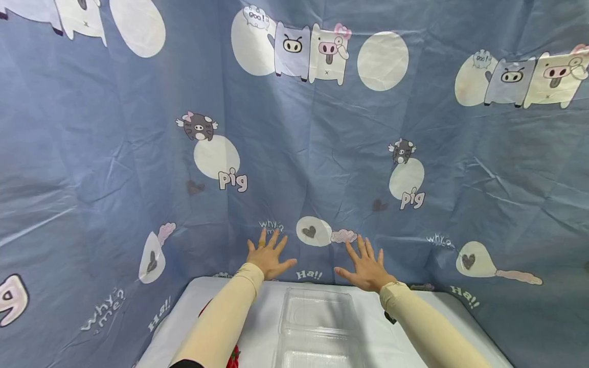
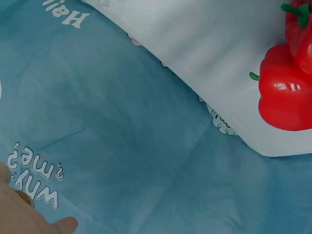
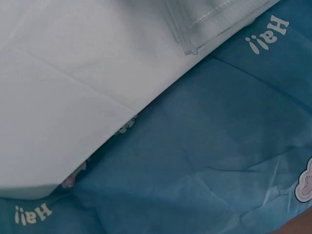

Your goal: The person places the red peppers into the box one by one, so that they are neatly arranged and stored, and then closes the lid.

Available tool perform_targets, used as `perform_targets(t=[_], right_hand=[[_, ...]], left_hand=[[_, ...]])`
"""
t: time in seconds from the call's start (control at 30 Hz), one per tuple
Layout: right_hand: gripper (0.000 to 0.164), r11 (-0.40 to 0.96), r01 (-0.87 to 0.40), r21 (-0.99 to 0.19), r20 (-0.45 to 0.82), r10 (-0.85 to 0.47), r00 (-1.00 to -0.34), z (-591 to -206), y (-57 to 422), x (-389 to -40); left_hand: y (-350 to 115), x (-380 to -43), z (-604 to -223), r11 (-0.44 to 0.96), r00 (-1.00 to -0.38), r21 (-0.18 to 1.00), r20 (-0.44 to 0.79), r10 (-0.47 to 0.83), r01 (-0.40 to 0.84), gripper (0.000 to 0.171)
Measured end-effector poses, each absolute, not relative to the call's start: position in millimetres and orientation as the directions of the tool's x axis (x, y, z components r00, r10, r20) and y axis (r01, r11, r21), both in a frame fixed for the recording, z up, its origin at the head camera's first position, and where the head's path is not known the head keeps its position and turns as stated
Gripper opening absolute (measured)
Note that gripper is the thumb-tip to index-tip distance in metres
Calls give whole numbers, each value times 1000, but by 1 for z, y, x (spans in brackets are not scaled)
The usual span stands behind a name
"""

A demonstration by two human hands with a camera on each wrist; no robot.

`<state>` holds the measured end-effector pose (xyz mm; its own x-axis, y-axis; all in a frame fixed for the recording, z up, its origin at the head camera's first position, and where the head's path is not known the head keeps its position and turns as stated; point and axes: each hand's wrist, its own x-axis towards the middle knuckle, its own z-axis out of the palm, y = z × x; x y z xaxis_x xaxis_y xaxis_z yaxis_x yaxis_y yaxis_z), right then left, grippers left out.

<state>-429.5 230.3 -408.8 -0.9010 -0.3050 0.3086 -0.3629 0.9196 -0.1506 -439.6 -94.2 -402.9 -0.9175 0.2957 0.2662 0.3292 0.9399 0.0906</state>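
Both hands are raised in front of the patterned cloth, above the far side of the white table, fingers spread. My left hand (image 1: 269, 259) holds nothing and wears a ring on one finger. To its right, my right hand (image 1: 366, 270) is likewise empty, its fingers apart. Between and below them, a clear plastic box (image 1: 317, 312) lies on the table with two shallow halves unfolded. Red bell peppers (image 2: 286, 92) with green stems rest on the table in the left wrist view; in the head view the left forearm mostly hides them.
A white sheet covers the table (image 1: 262, 327). Blue cloth (image 1: 317, 153) printed with pigs hangs behind and on both sides. A small dark object (image 1: 390, 318) lies partly hidden by the right forearm; its kind cannot be made out.
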Motion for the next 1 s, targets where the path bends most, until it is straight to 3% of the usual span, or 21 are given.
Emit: perform_targets(t=[0.23, 0.4, 0.7, 0.83, 1.0], right_hand=[[92, 914, -369, -168, 333, -300, -894, -420, 239, -429], [90, 907, -352, -229, 334, -266, -904, -445, 248, -420], [77, 852, -172, -495, 76, -154, -985, -484, 287, -360], [66, 733, -74, -676, -3, -102, -995, -503, 298, -334], [69, 584, 107, -804, -161, -42, -986, -528, 300, -309]], left_hand=[[-96, -441, -406, 938, -925, 120, 246, 290, 326, 88], [-104, -431, -419, 921, -938, 225, 210, 274, 319, 89], [-145, -374, -447, 827, -930, 425, 197, 311, 367, 88], [-166, -345, -463, 805, -942, 489, 193, 274, 335, 84], [-183, -309, -480, 790, -963, 552, 159, 216, 268, 80]])
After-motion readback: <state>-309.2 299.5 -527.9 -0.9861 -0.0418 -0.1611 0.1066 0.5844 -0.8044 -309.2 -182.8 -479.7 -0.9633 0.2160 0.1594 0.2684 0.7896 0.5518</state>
